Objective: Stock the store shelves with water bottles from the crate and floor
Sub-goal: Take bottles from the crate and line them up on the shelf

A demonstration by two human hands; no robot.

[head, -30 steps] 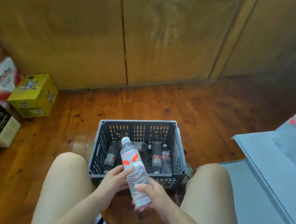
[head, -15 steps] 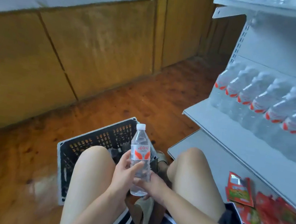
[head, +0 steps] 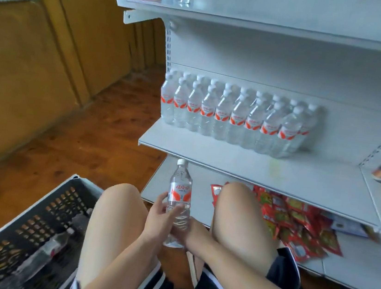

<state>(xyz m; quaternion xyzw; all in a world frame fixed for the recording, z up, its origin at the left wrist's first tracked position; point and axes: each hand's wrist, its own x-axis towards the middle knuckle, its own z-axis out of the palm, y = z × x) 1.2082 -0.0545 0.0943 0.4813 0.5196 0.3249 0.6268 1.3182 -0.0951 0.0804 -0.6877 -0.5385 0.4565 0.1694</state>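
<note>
Bottle [head: 178, 206]: upright, clasped by left hand [head: 159, 218] and right hand [head: 193, 232]. Shelf [head: 277, 177]: rows [head: 232, 116] fill left part, right part unstocked. Crate [head: 61, 200], near left: more inside.

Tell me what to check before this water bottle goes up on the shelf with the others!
1. Grip: left hand and right hand both hold the bottle. Ok.
2. Bottle upright, cap on. Ok.
3. Room on the shelf: bare space in front of and right of the row of bottles. Ok.
4. Row standing upright. Ok.
5. Cap clear of the shelf's front edge above it. Cannot tell.
6. More stock in the crate: a spare bottle lies there. Ok.
</note>
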